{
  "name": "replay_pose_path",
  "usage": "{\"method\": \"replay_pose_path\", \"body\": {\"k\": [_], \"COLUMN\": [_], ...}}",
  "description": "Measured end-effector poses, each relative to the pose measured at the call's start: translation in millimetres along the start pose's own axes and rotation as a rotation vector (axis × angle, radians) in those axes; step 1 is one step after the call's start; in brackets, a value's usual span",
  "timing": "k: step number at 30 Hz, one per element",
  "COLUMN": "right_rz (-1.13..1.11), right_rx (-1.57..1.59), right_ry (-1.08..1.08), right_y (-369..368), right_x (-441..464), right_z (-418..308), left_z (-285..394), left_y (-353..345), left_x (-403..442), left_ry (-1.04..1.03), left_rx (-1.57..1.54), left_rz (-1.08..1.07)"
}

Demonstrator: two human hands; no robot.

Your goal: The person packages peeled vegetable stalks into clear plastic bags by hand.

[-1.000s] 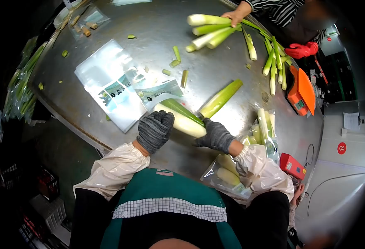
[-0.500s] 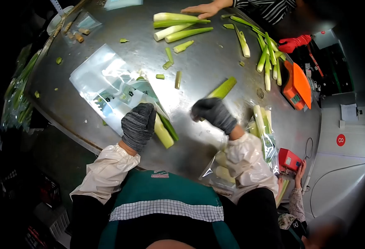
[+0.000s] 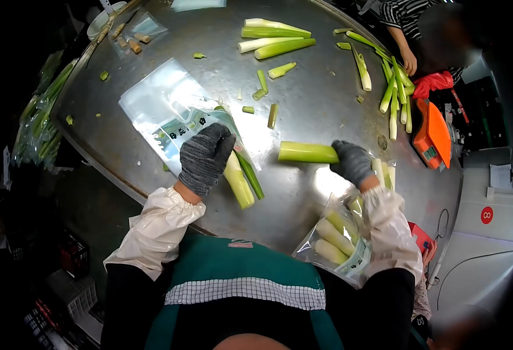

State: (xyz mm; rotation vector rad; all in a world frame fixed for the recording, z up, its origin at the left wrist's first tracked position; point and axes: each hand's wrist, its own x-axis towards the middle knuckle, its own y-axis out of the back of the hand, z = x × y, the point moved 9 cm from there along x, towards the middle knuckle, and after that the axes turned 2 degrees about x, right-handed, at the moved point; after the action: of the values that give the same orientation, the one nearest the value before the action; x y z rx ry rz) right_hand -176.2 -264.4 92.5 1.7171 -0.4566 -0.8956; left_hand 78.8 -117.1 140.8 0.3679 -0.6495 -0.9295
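My left hand [image 3: 205,158], in a grey glove, is closed on the mouth of a printed clear bag. Two stalk pieces, one pale [image 3: 237,184] and one dark green [image 3: 250,177], stick out of the bag below the fist. My right hand [image 3: 352,161], also gloved, grips the right end of a thick green stalk piece [image 3: 307,152], which lies level above the metal table [image 3: 279,216]. Under the left hand's bag is a stack of flat clear bags [image 3: 160,93].
Filled bags [image 3: 335,236] lie by my right forearm. Four stalks [image 3: 277,39] and small cut pieces [image 3: 272,116] are farther back. An orange scale [image 3: 432,134], thin stalks [image 3: 393,96] and a co-worker's hand [image 3: 408,61] are at the right. Another person's hand [image 3: 429,254] shows lower right.
My right hand has moved right and taken hold of the thick green piece, turning it level. The left hand keeps the bag with its two pieces. The co-worker's hand has left the four stalks.
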Motion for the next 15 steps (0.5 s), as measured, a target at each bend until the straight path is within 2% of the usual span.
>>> {"method": "replay_pose_path", "body": {"k": [1, 2, 3, 4, 9, 11, 15], "right_rz": [0.040, -0.070, -0.086, -0.166, -0.393, -0.364, -0.345], "right_rx": [0.036, 0.270, 0.401, 0.549, 0.535, 0.598, 0.702], "right_ry": [0.036, 0.031, 0.103, 0.051, -0.078, -0.025, 0.061], "right_y": [-3, 2, 1, 2, -29, -32, -21], "right_x": [-2, -33, -46, -49, -71, -64, -55], "right_z": [4, -13, -25, -31, -86, -99, -110], "left_z": [0, 2, 5, 6, 30, 23, 23], "left_y": [-2, -7, -10, -10, -32, -12, 7], "left_x": [0, 1, 0, 1, -6, -4, 1], "left_ry": [0.000, -0.016, -0.033, -0.012, -0.136, -0.189, -0.178], "left_rx": [0.000, 0.000, 0.003, -0.032, 0.127, 0.135, 0.215], "left_rz": [0.000, 0.009, 0.011, -0.001, -0.046, 0.117, 0.047]}}
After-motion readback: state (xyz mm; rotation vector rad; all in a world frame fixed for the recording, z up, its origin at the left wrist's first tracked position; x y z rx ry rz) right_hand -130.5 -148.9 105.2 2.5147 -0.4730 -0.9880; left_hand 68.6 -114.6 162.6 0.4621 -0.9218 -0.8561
